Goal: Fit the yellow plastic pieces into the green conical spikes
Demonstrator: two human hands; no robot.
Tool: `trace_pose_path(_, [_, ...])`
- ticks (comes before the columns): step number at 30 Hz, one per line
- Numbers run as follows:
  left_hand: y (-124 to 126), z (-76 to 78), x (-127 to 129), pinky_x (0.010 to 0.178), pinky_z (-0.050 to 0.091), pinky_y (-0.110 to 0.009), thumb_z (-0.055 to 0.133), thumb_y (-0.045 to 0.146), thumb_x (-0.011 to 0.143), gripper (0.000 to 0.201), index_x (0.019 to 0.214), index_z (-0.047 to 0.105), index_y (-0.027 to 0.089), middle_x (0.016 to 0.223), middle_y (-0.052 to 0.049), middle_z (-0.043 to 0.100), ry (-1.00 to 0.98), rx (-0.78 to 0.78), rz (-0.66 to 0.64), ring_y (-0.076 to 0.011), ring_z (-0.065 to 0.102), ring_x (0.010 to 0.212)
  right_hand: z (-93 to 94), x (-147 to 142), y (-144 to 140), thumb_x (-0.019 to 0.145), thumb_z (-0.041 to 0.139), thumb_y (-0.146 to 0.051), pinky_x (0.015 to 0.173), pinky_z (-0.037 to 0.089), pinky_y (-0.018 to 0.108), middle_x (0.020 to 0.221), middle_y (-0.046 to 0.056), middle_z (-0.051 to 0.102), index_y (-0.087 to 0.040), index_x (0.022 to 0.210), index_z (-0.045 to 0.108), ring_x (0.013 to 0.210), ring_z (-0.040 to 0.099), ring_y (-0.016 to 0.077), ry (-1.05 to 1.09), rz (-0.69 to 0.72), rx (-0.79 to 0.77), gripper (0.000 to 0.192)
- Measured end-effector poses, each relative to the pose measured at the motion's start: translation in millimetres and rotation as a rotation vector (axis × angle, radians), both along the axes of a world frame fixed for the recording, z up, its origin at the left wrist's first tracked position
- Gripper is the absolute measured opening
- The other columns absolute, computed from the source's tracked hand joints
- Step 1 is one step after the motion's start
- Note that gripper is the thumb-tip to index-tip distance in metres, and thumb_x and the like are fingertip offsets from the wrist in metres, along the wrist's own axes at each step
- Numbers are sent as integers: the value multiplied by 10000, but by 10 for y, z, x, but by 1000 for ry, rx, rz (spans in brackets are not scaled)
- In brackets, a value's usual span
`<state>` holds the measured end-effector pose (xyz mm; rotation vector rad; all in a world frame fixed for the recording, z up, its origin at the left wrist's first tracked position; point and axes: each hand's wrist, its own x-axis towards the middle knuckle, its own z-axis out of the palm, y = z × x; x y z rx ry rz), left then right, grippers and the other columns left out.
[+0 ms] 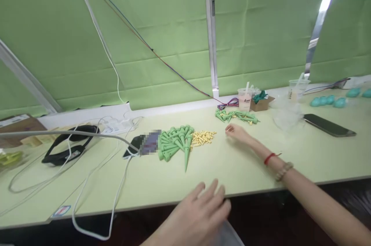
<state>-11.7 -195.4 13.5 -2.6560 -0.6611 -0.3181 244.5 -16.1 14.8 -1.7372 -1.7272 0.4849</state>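
Note:
My left hand [199, 211] hovers at the table's near edge, fingers spread, holding nothing. My right hand [236, 132] reaches out over the table with a red string and a bead bracelet on its wrist. It lies between a pile of green cone-shaped spikes [174, 143] with small yellow pieces [203, 138] beside them and a second heap of assembled green and yellow parts [236, 116]. Its fingers look loosely curled and I cannot tell whether they hold a small piece.
A phone [136, 145] on a white cable [116, 195] lies left of the spikes. A black headset [69, 147] sits far left. Cups [245, 99], a small cardboard box [261, 103], a dark phone [329, 125] and teal objects [327, 101] stand at the back right.

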Motion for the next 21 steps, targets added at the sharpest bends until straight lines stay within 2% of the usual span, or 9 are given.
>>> trace_pose_path(1, [240,2,46,1018,360,-346,416,339,901,413,1306,442,261,1383,-49,438,-4,-12,6,-213,391,1268,-119,-83,105,774,546,-134,697,420,242,940,92,639,-111,994,593,829,595,161,-128,11,-6,226])
trace_pose_path(4, [898,-81,111,1041,337,-412,332,352,926,481,1390,330,223,1435,-80,365,-101,-67,138,-234,295,1334,-348,-185,352,728,554,-111,765,391,300,1074,121,586,-140,983,596,1021,523,238,-202,-25,27,260])
trace_pose_path(6, [1247,-173,79,1047,334,-433,300,329,936,484,1405,298,209,1444,-87,347,-165,-81,223,-227,285,1340,-410,-114,478,723,488,-56,782,370,325,1059,106,586,-159,967,598,1037,505,240,-213,-60,52,287])
trace_pose_path(10, [1718,-283,-92,1078,298,-419,305,313,939,496,1424,254,225,1466,-58,308,-135,-26,201,-202,245,1357,-505,196,680,733,515,-159,840,332,369,1027,81,586,-190,919,619,1039,493,243,-239,-247,91,215])
trace_pose_path(12, [1870,-270,-161,1081,297,-394,311,321,938,498,1425,251,234,1465,-43,310,-98,3,180,-189,258,1352,-559,327,746,705,564,-221,899,296,392,1063,90,572,-192,950,622,1060,477,254,-291,-334,152,253])
trace_pose_path(15, [2011,-190,-158,1072,303,-365,318,325,935,469,1396,327,241,1445,-39,350,-78,58,136,-187,305,1332,-618,421,779,704,576,-258,979,217,425,1127,132,552,-160,1052,595,1115,446,276,-407,-406,232,363])
trace_pose_path(18, [2032,-111,-3,1054,309,-378,297,292,934,433,1339,423,207,1424,-70,383,-105,121,121,-211,327,1321,-637,421,756,782,506,-264,995,170,483,1128,187,560,-119,1091,575,1114,449,315,-486,-466,217,348])
trace_pose_path(21, [1959,-118,228,1037,315,-387,307,269,920,405,1277,478,183,1400,-95,417,-85,152,12,-234,334,1315,-617,402,733,812,418,-116,961,222,445,1083,209,589,-97,1115,569,1050,498,315,-564,-467,207,340])
